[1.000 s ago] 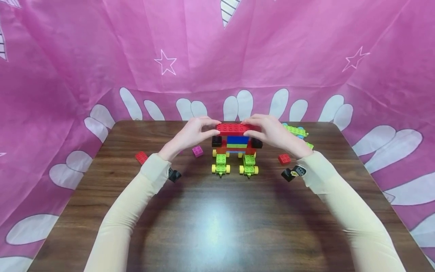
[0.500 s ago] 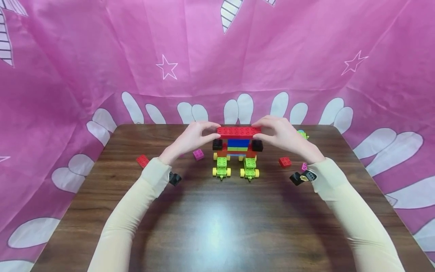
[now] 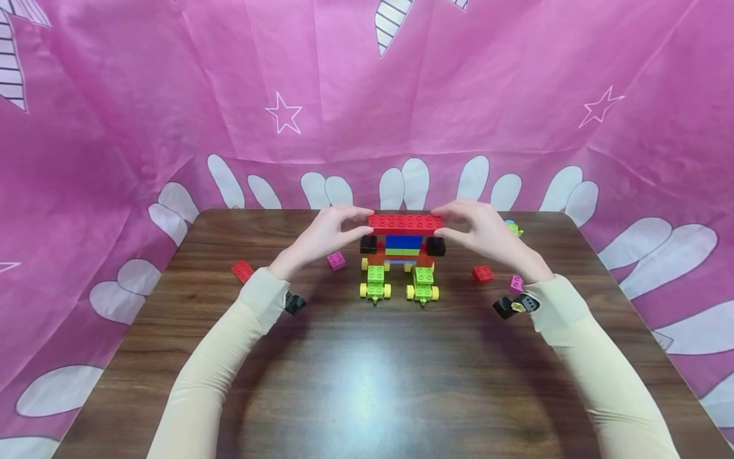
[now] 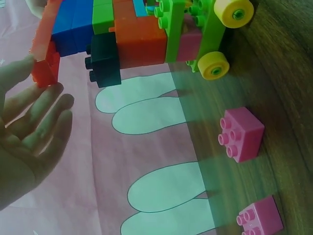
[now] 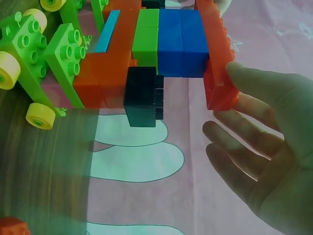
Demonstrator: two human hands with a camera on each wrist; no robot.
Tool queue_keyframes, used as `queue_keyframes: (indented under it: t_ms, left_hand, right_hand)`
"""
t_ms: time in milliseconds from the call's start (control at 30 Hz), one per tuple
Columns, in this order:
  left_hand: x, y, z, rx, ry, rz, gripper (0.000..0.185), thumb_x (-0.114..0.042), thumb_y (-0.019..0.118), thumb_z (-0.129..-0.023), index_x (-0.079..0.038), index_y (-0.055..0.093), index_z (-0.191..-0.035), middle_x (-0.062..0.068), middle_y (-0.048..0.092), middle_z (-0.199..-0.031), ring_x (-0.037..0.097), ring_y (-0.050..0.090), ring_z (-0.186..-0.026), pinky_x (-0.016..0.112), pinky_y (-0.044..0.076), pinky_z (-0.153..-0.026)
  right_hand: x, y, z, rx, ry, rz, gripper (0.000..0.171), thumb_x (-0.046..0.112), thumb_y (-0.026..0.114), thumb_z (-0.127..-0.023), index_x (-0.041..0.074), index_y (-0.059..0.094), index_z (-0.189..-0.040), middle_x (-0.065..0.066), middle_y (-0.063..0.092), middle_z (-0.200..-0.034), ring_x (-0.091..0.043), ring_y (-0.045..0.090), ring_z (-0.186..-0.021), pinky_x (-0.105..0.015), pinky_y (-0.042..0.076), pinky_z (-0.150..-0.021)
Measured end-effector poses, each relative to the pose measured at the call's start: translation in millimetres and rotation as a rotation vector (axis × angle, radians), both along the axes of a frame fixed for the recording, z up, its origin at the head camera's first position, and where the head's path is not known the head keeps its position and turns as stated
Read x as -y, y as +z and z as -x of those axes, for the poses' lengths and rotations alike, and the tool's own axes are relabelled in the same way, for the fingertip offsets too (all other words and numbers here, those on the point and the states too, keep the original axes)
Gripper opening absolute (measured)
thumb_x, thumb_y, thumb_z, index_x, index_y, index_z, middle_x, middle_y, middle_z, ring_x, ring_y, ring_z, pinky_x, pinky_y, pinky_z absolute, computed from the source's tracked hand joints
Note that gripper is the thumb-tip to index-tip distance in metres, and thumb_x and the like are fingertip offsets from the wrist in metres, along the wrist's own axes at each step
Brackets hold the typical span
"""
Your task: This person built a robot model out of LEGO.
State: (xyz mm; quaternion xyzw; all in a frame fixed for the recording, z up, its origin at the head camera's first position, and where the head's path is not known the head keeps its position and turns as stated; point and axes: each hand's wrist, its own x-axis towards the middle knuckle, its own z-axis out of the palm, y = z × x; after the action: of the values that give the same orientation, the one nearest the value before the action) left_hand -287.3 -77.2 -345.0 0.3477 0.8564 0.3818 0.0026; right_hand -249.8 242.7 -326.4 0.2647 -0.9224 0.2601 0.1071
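Sitting at a dark wooden table (image 3: 367,382), I am looking down at its glossy top, which is filling the lower half of the head view and catching a pale glare near the bottom centre. A pink cloth backdrop (image 3: 115,127) with white stars and white petal shapes is hanging behind the table and wrapping round both sides of the frame.

At the left of the table a loose red brick (image 3: 242,271) is lying well apart from the rest. My left hand (image 3: 321,234) is reaching in from the lower left, thumb and fingertips pinching the left end of the long red plate (image 3: 405,223); in the left wrist view the other fingers (image 4: 34,132) are lying relaxed and spread below it. A small pink brick (image 3: 336,260) is sitting just beside that hand, on the wood.

In the middle of the frame, toward the table's far edge, the brick vehicle (image 3: 401,258) is standing on its yellow wheels: two green chassis pieces at the bottom, an orange-red layer above, black bricks jutting out on each side, then green and blue bricks, with the long red plate lying across the top.

My right hand (image 3: 487,236) is coming in from the lower right and is pinching the right end of that same plate, thumb beneath and fingers over it, the rest of the hand loosely open. Right of the vehicle another red brick (image 3: 482,274) and a second pink brick (image 3: 517,284) are lying on the wood, and a green piece (image 3: 512,227) is peeking out behind my right hand.
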Motion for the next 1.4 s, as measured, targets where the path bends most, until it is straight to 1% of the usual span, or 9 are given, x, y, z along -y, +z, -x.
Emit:
queue_keyframes:
  t_ms: [233,433,533,633,733,933,1067,1267,1400]
  left_hand:
    - [17,-5.0,-3.1,-0.043,-0.035,-0.007,0.047,-0.023,0.069,-0.093,-0.008,0.059,-0.137,0.008,0.070,-0.121,0.020,0.067,-0.111,0.042,0.053,-0.099]
    - [58,-6.1,-6.0,-0.018,0.001,0.026,0.051,-0.024,0.073,-0.090,-0.009,0.059,-0.137,0.011,0.067,-0.130,0.024,0.062,-0.123,0.044,0.050,-0.106]
    - [84,-8.5,-4.8,-0.021,0.040,0.090,0.054,-0.025,0.076,-0.088,-0.008,0.059,-0.136,0.013,0.065,-0.132,0.027,0.060,-0.126,0.046,0.048,-0.107]
    - [111,-15.2,-2.2,-0.035,0.091,0.151,0.056,-0.025,0.079,-0.085,-0.005,0.060,-0.134,0.017,0.065,-0.131,0.031,0.060,-0.125,0.047,0.047,-0.107]
    - [138,-24.3,0.9,-0.012,0.154,0.213,0.056,-0.025,0.079,-0.084,-0.002,0.061,-0.132,0.020,0.064,-0.130,0.035,0.060,-0.124,0.050,0.047,-0.107]
    - [182,-40.9,4.9,0.137,0.242,0.322,0.058,-0.035,0.074,-0.088,0.001,0.060,-0.132,0.022,0.061,-0.135,0.037,0.053,-0.131,0.053,0.041,-0.110]
    - [203,-50.6,5.3,0.198,0.236,0.358,0.053,-0.027,0.074,-0.088,0.003,0.061,-0.130,0.023,0.063,-0.133,0.039,0.054,-0.129,0.055,0.042,-0.109]
    - [219,-57.3,3.1,0.203,0.189,0.436,0.046,-0.015,0.075,-0.085,0.004,0.064,-0.124,0.024,0.067,-0.123,0.039,0.061,-0.116,0.056,0.047,-0.101]
    - [221,-57.6,0.0,0.203,0.170,0.452,0.041,-0.007,0.073,-0.084,0.006,0.065,-0.122,0.026,0.068,-0.120,0.037,0.063,-0.108,0.054,0.049,-0.097]
  right_hand:
    - [1,-15.4,-2.5,0.048,-0.064,0.103,0.044,0.031,0.076,-0.088,0.019,0.066,-0.129,-0.002,0.071,-0.122,-0.018,0.069,-0.106,-0.040,0.056,-0.091]
    - [2,-24.0,-4.3,0.053,-0.098,0.153,0.046,0.030,0.075,-0.088,0.020,0.064,-0.132,-0.003,0.069,-0.126,-0.017,0.070,-0.104,-0.013,0.050,-0.086]
    - [0,-24.4,-4.7,0.057,-0.108,0.170,0.045,0.029,0.076,-0.088,0.020,0.065,-0.131,-0.003,0.069,-0.126,-0.018,0.070,-0.104,-0.007,0.047,-0.084]
    - [-3,-24.2,-4.6,0.065,-0.111,0.169,0.045,0.029,0.075,-0.089,0.020,0.064,-0.132,-0.003,0.070,-0.126,-0.018,0.070,-0.103,-0.006,0.047,-0.083]
    - [-4,-22.8,-5.4,0.066,-0.112,0.167,0.045,0.029,0.075,-0.089,0.019,0.064,-0.132,-0.004,0.070,-0.125,-0.019,0.070,-0.103,-0.005,0.047,-0.083]
    - [-8,-21.2,-6.5,0.054,-0.120,0.159,0.046,0.029,0.076,-0.088,0.019,0.064,-0.132,-0.003,0.070,-0.124,-0.016,0.069,-0.101,-0.010,0.050,-0.083]
    - [-9,-23.5,-6.0,0.084,-0.148,0.161,0.047,0.035,0.075,-0.088,0.025,0.063,-0.133,0.002,0.068,-0.128,-0.009,0.067,-0.105,-0.019,0.054,-0.086]
    - [-8,-31.6,-4.5,0.226,-0.164,0.285,0.047,0.037,0.073,-0.089,0.031,0.060,-0.135,0.001,0.067,-0.131,0.006,0.062,-0.103,-0.010,0.050,-0.084]
    - [-7,-34.2,-2.5,0.292,-0.164,0.348,0.047,0.036,0.072,-0.090,0.029,0.060,-0.135,-0.002,0.069,-0.128,0.005,0.064,-0.101,-0.011,0.052,-0.082]
